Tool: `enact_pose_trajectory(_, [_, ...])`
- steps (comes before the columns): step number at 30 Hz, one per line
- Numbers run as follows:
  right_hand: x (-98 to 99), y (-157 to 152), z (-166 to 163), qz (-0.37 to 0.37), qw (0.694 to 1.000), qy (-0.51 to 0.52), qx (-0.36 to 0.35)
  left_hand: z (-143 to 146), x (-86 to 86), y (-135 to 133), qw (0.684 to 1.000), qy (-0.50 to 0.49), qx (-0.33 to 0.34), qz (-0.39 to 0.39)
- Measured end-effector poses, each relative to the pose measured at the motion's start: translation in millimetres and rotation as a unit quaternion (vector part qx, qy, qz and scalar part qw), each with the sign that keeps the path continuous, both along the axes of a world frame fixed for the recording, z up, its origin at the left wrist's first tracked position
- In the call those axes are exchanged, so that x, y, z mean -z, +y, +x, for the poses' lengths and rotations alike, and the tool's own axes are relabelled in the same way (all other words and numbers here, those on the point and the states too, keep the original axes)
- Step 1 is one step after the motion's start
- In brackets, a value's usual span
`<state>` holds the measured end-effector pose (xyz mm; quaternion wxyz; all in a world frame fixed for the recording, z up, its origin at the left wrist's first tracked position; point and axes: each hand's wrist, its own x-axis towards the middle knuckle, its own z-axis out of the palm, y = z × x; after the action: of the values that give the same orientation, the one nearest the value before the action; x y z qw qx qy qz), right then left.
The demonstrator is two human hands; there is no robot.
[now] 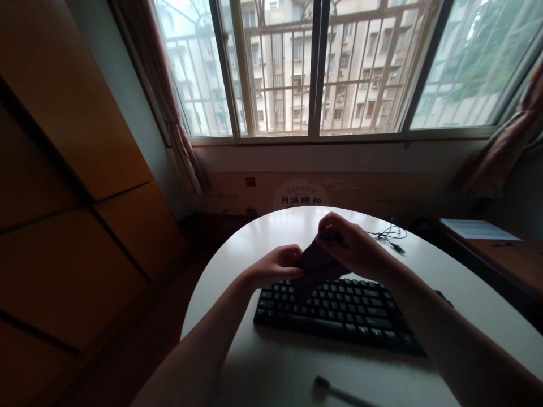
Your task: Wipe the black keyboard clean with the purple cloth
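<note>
A dark cloth [323, 261] with a jagged edge is held up between my two hands, above the far side of a black keyboard [326, 314]. My left hand [282, 264] pinches the cloth's left edge between thumb and fingers. At its upper right, my right hand [345, 240] has its fingers curled over the cloth. The keyboard lies flat on a white round table [237, 345], its right part hidden under my right forearm. Close to the table's near side lies a brush [339, 391] with a dark head and a grey handle, cut off by the frame.
A thin black cable with a USB plug [397, 247] lies coiled at the table's far right. Beyond the right edge, a brown desk [515, 257] holds a sheet of paper [479, 229]. Wooden cabinets [72, 237] stand left. A barred window [314, 68] is ahead.
</note>
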<state>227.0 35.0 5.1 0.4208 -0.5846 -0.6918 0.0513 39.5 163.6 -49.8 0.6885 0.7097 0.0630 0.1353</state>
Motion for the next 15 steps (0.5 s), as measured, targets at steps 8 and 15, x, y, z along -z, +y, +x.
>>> enact_pose_trajectory(8, [-1.1, 5.2, 27.5, -0.116, 0.987, -0.077, 0.084, -4.5, 2.8, 15.6, 0.992, 0.025, -0.106, 0.070])
enact_pose_trajectory(15, [13.9, 6.5, 34.7, -0.251, 0.934, -0.242, 0.078, 11.5, 14.1, 1.3, 0.958, -0.007, -0.205, 0.200])
